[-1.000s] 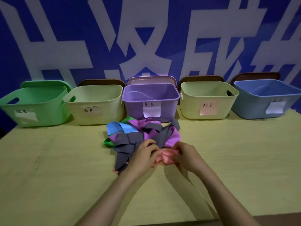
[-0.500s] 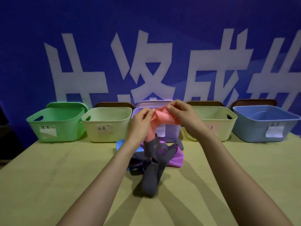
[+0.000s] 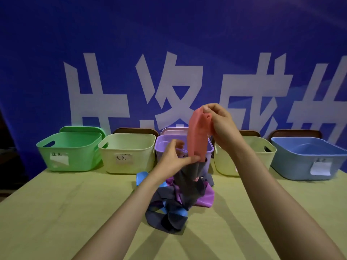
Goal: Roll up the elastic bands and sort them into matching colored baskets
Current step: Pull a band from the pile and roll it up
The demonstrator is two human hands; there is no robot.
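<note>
My right hand (image 3: 220, 122) pinches the top of a pink elastic band (image 3: 198, 134) and holds it up in front of the purple basket (image 3: 161, 147). My left hand (image 3: 173, 158) pinches the band's lower end, where a grey band (image 3: 191, 173) hangs tangled with it. Under both hands a heap of grey, purple and blue bands (image 3: 176, 201) lies on the table. Along the back stand a green basket (image 3: 71, 151), a cream basket (image 3: 127, 152) with a label, another cream basket (image 3: 253, 152) and a blue basket (image 3: 308, 158).
The yellow-green table (image 3: 56, 212) runs to the baskets' row. A blue wall banner with large white characters (image 3: 169, 81) stands right behind. Brown chair backs (image 3: 136, 130) show behind the baskets.
Both hands lifted the pink band off the heap. My right hand has risen higher and my left has dropped, so the band is now stretched upright. Grey bands have been dragged up with it.
</note>
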